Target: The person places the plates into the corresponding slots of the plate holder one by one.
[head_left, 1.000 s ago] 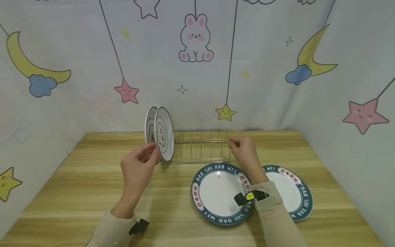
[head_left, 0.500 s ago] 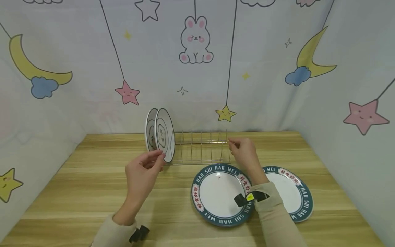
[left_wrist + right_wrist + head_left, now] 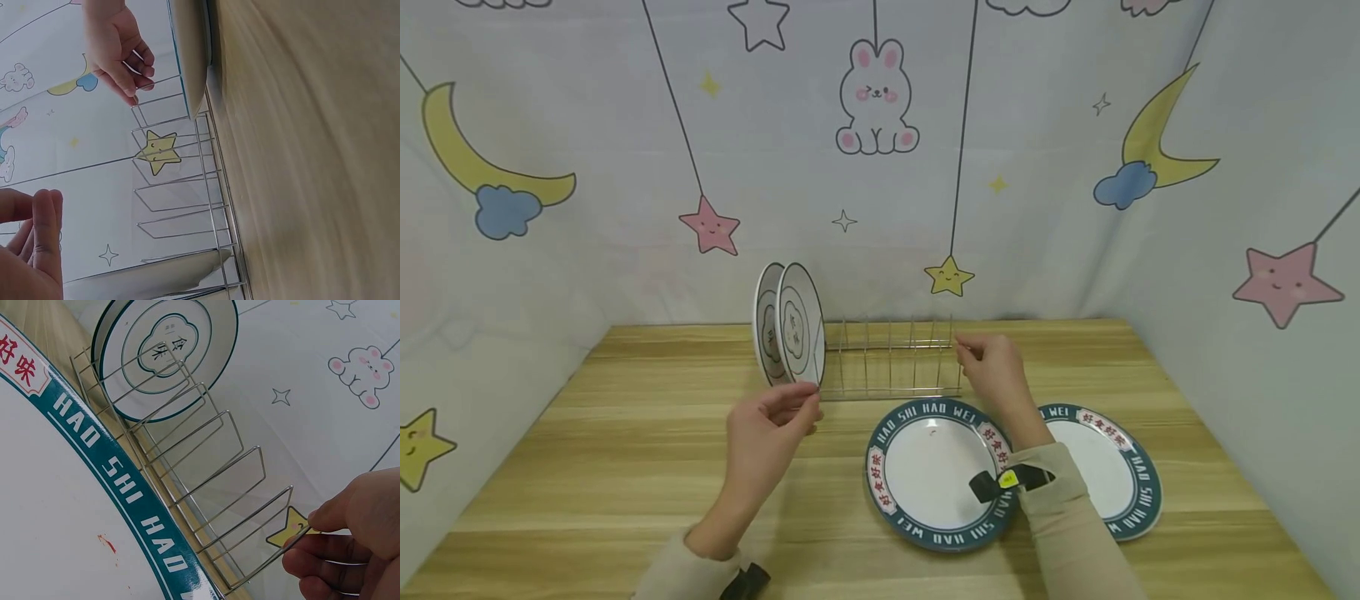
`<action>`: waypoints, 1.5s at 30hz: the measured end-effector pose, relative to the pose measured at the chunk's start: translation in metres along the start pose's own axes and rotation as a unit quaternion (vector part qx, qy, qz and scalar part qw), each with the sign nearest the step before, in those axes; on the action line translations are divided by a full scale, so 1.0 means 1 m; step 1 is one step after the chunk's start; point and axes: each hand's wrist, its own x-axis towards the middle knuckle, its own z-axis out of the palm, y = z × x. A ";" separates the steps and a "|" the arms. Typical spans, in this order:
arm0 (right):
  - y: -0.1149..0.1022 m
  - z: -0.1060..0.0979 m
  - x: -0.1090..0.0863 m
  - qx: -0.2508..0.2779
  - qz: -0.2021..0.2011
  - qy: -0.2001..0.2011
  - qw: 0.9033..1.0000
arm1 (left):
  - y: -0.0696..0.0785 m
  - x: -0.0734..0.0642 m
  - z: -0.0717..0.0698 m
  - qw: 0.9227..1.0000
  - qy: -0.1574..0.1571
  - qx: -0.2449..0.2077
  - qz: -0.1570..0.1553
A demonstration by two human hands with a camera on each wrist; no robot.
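Observation:
A wire dish rack [image 3: 891, 367] stands at the back of the wooden table. Two white plates with dark rims stand on edge in its left end; the front plate [image 3: 802, 321] partly covers the rear plate [image 3: 764, 321]. My left hand [image 3: 769, 442] is in front of the plates' lower edge, fingers loosely curled, fingertips close together. In the left wrist view that left hand [image 3: 34, 244] holds nothing. My right hand [image 3: 996, 371] pinches the wire at the rack's right end, seen clearly in the right wrist view, where the thumb and fingers of the right hand [image 3: 350, 540] meet the end loop.
A large plate with a teal lettered rim [image 3: 951, 539] lies flat before the rack. To its right lies a second such plate [image 3: 1142, 492], partly under the right forearm. Printed fabric walls [image 3: 1037, 125] stand behind and at both sides of the table [image 3: 805, 508].
My left hand has moved right and slightly downward, from the plates' left side to their front lower edge. The right hand stays on the rack, and the plates have not visibly shifted.

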 end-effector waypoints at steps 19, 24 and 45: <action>-0.001 -0.001 0.000 -0.004 0.003 -0.002 1.000 | -0.011 -0.009 0.018 0.995 -0.091 0.014 -0.042; -0.001 -0.001 0.001 -0.004 0.002 -0.002 1.000 | -0.013 -0.011 0.020 0.993 -0.107 0.027 -0.051; 0.000 -0.001 0.000 0.009 -0.002 -0.008 1.000 | -0.031 -0.015 0.031 0.985 -0.145 0.049 -0.076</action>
